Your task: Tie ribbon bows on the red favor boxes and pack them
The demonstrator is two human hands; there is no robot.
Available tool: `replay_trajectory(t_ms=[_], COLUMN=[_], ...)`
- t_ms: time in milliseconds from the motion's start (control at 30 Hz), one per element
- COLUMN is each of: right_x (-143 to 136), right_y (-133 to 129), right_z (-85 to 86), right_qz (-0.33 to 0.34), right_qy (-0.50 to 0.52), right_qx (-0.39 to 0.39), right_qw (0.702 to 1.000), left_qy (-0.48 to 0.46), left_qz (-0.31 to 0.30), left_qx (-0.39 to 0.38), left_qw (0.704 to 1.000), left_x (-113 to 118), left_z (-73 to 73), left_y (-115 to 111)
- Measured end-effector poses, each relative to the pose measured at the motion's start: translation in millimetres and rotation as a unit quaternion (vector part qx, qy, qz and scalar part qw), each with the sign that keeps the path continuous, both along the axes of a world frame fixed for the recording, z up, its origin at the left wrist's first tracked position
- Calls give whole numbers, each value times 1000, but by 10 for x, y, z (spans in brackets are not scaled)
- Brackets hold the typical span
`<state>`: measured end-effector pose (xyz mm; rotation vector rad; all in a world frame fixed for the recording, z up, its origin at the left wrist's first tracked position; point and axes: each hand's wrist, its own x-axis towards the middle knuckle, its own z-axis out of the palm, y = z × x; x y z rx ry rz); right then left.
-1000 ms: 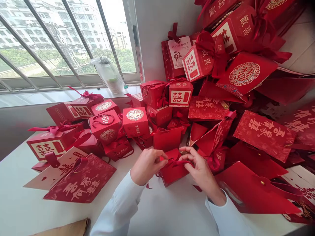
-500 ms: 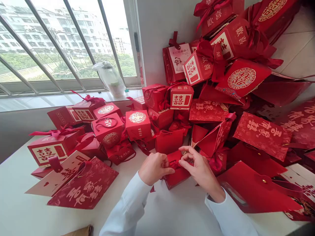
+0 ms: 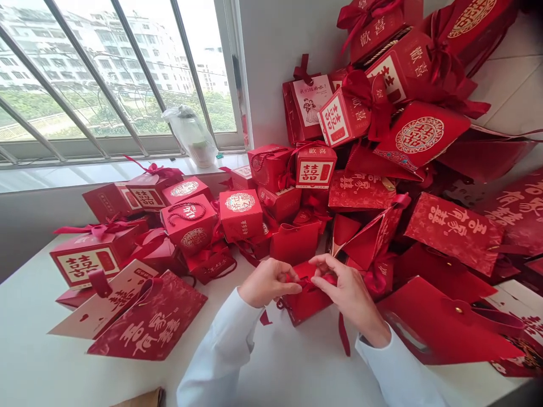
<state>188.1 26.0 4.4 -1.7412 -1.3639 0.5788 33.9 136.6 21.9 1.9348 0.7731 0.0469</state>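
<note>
A small red box (image 3: 302, 308) rests on the white table between my hands, with a dark red ribbon (image 3: 309, 281) across its top. My left hand (image 3: 272, 281) pinches the ribbon at the box's left side. On the right side, my right hand (image 3: 341, 285) has thumb and forefinger closed on the same ribbon. One ribbon end hangs down below my right wrist, and a shorter one lies below my left hand. Just behind the box stands another red box (image 3: 296, 242).
Red gift boxes (image 3: 241, 215) crowd the table's back left. A tall heap of red boxes and bags (image 3: 456, 232) fills the right. Two folded bags (image 3: 148, 319) stand front left. On the windowsill (image 3: 127, 176) is a plastic-wrapped cup (image 3: 195, 138). Brown cardboard (image 3: 142, 398) shows at the bottom.
My fingers have drawn slightly apart with the ribbon between them. A ribbon end now dangles below my right hand. The view has shifted slightly.
</note>
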Motion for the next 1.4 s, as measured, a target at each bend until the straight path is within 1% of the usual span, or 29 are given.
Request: replay_trajectory(t_ms=[67, 133, 233, 333, 400, 500, 633, 733, 833, 967, 1067, 1200, 1400], right_x=[-12, -32, -59, -72, -78, -95, -116, -114, -101, -86, -76, -50, 9], right_y=[-7, -12, -17, -29, -40, -55, -54, -46, -44, -58, -72, -71, -60], right_z=[22, 4, -79, -147, -154, -123, -80, -79, -97, -105, -95, -101, -144], right_qz=[4, 8, 5, -24, -39, -43, -53, -49, -45, -47, -49, -48, -27], right_qy=[-41, -80, -117, -136, -136, -127, -125, -127, -122, -122, -127, -138, -127], right_qx=[13, 28, 30, 16, 7, -4, -17, -23, -28, -36, -35, -30, -47], right_qw=[999, 996, 993, 990, 990, 991, 991, 990, 991, 991, 990, 989, 990], left_qy=[1, 7, 34, 71, 88, 100, 88, 75, 81, 81, 81, 80, 77], left_qz=[5, 8, 7, 14, 9, -13, -29, -34, -35, -28, -28, -39, -59], left_qx=[6, 18, 47, 68, 65, 54, 38, 77, 122, 138, 121, 70, 70], left_qw=[1000, 1000, 998, 995, 994, 993, 995, 994, 989, 987, 989, 994, 993], left_x=[17, 26, 21, 2, -12, -31, -52, -63, -70, -72, -76, -86, -99], left_z=[18, 42, 78, 102, 110, 115, 116, 106, 92, 83, 78, 76, 106], left_y=[-22, -46, -69, -73, -68, -55, -37, -24, -7, 21, 42, 53, 23])
